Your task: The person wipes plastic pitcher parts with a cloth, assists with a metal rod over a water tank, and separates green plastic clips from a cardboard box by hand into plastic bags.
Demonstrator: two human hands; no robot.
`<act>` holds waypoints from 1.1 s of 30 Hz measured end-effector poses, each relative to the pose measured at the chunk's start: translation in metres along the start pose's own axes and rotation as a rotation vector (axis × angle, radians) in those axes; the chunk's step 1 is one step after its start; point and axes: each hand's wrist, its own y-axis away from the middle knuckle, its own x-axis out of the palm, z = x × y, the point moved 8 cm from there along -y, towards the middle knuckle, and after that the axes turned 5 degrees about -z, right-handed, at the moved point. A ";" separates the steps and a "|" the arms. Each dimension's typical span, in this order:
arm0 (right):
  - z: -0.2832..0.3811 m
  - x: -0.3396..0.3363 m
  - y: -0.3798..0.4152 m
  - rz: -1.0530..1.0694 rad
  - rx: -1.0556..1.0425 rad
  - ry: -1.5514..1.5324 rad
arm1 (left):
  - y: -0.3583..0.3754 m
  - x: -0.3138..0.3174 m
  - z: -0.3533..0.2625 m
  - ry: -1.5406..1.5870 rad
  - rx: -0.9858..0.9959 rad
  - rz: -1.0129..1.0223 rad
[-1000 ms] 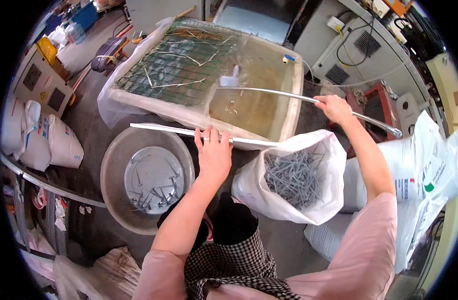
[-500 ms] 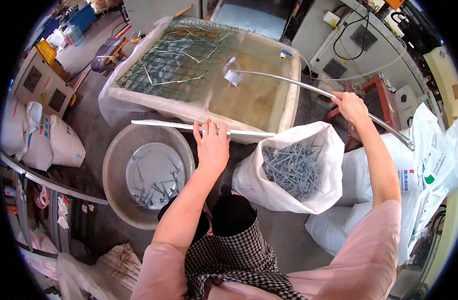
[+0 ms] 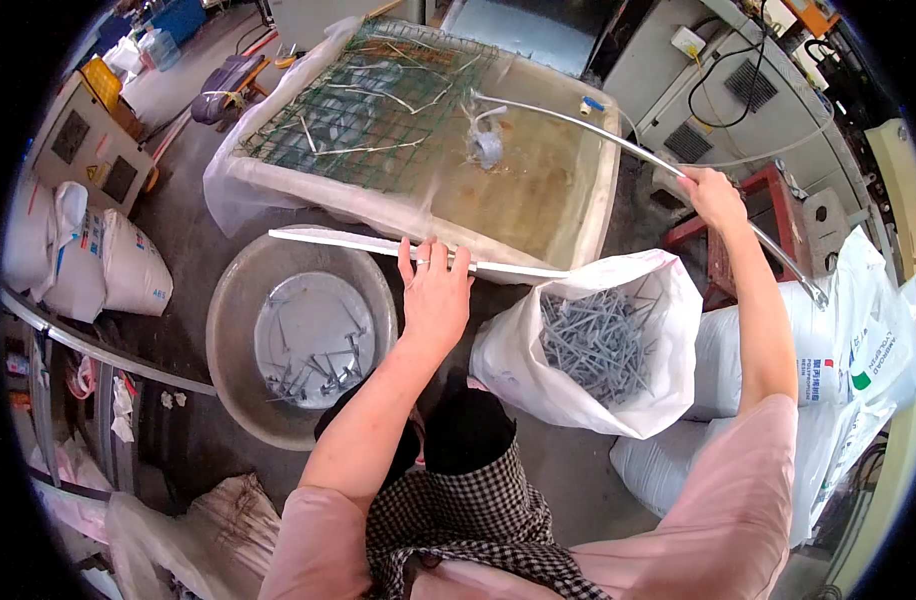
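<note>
My left hand [image 3: 438,298] has its fingers curled over a long, thin white board [image 3: 518,271] that lies level in front of the tub. My right hand [image 3: 716,200] is closed round a long, bent metal rod [image 3: 618,142]. The rod reaches left over the water tub [image 3: 606,205], its far end above the cloudy water. Just below that end, a pale grey-white lump [image 3: 486,150] sits at the water; what it is I cannot make out. Green mesh [image 3: 348,110] with whitish sticks on it covers the tub's left half.
Below the board stand a grey basin [image 3: 228,350] holding a few grey plastic spikes and a white sack [image 3: 668,370] full of grey spikes [image 3: 598,345]. Filled bags [image 3: 748,350] lie at right, beside a red stool [image 3: 683,235]. More sacks [image 3: 133,265] stand at left.
The view has shifted slightly. The pale lump under the rod's end looks bunched and greyer, where it was flat and white. Both hands keep their holds.
</note>
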 end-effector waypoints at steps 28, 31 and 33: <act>0.176 0.313 -0.120 0.335 -0.137 -0.431 | -0.006 0.007 0.004 0.012 -0.010 0.015; 0.211 0.326 -0.129 0.412 -0.081 -0.469 | -0.008 0.005 0.007 0.005 0.005 -0.001; 0.214 0.326 -0.130 0.362 -0.140 -0.471 | -0.009 0.004 0.009 -0.002 0.004 0.003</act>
